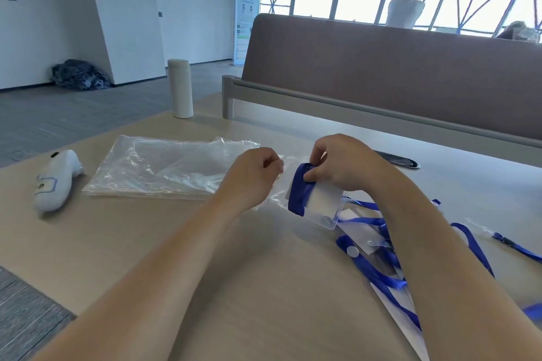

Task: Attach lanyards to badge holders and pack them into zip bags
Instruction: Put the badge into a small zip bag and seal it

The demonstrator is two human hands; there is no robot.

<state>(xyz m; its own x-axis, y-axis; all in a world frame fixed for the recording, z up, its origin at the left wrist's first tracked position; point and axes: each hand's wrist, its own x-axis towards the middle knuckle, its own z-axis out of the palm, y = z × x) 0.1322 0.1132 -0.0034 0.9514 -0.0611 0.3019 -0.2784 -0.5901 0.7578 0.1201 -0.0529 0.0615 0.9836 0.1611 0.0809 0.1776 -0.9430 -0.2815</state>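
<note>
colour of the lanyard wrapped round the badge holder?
Solid blue lanyard, no pattern visible; shows in the head view, the only one.

Bare table (234, 272) at lower centre: open passage. Bag stack (152, 167) and white object (55, 182) block the left, bottle (179, 88) behind them. Lanyard tangle (381, 258) fills lower right. Partition (381, 73) walls off upper right.

Two bare arms fill the lower half of the frame. The left forearm (164, 246) stretches from the bottom-left corner, uncovered along its whole visible length, smooth and slim, narrowing to a bare wrist just below the left hand (252, 176) at centre. The right forearm (434, 243) reaches from the bottom-right edge, equally uncovered, to the right hand (343, 164). Both hands are bare, with their knuckles showing.
</note>
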